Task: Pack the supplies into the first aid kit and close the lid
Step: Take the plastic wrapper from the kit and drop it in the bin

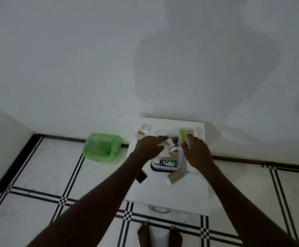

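Head view, kit: the first aid kit (164, 167), a small white box with a dark rim, stands open on the white table (170, 191), in the centre of the frame, a little below the middle; packets stand crowded inside it

Left hand: the left hand (147, 146) is over the upper left part of the box; its fingers are bent toward a pale packet (164, 142), but a pinch I cannot tell

Right hand: the right hand (197, 153) is at the right rim; fingers spread, holding nothing that I can see

Green piece: a green strip (182, 134), long axis up-down in the frame, just beside the right fingertips

Loose supplies: a sachet (144, 130) upper left of the kit, nearer the left hand; a tan packet (176, 177) below it, nearer the right

Room: the table edge is close at left; the green basket (101, 146) is on the floor, apart
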`<state>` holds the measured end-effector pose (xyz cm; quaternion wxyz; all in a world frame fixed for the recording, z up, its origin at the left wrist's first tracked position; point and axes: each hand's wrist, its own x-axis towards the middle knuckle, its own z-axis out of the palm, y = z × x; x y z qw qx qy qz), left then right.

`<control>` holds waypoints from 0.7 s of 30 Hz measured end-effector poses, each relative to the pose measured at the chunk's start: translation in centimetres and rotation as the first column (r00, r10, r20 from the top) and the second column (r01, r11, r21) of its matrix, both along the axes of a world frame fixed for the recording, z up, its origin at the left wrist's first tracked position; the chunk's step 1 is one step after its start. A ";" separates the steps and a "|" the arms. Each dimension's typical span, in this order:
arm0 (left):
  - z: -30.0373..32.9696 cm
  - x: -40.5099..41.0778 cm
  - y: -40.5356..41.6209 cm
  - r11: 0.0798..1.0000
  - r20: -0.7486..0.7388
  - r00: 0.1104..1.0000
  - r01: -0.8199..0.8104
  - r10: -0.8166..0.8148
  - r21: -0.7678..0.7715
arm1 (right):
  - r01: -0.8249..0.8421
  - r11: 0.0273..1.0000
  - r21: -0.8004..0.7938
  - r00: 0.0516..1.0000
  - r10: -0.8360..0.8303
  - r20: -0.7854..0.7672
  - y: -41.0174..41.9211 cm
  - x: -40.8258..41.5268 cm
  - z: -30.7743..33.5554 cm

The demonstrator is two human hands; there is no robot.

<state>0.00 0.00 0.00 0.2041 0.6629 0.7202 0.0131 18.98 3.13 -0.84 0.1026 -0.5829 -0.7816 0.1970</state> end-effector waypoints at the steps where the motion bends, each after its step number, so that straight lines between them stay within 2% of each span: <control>1: -0.6 0.3 0.6 1.000 -0.026 1.000 0.017 -0.018 -0.025 | 0.013 1.000 -0.021 1.000 -0.012 0.006 0.3 0.1 -0.9; 4: -3.0 1.2 2.3 0.998 -0.102 0.993 0.066 -0.064 0.024 | 0.053 0.995 -0.084 0.998 -0.054 -0.012 0.9 0.4 -3.6; 8: -5.2 2.1 4.2 0.980 -0.284 0.947 0.181 -0.151 0.085 | 0.052 0.995 -0.081 0.998 -0.055 -0.038 1.3 0.3 -6.0; 12: -6.0 2.6 5.3 0.980 -0.352 0.919 0.199 -0.179 0.019 | 0.083 0.990 -0.117 0.996 -0.085 -0.016 1.4 0.4 -7.5; 16: -6.3 2.9 5.9 0.974 -0.312 0.934 0.211 -0.176 0.081 | 0.137 0.975 -0.177 0.990 -0.139 -0.002 1.5 0.8 -7.5; 19: -5.1 2.6 6.3 0.983 -0.296 0.947 0.158 -0.124 0.092 | 0.249 0.964 -0.096 0.969 -0.248 0.023 1.5 1.6 -7.5; 21: -3.9 2.5 6.4 0.986 -0.219 0.975 0.072 -0.038 0.153 | 0.378 0.923 -0.076 0.926 -0.376 0.037 1.8 2.3 -7.6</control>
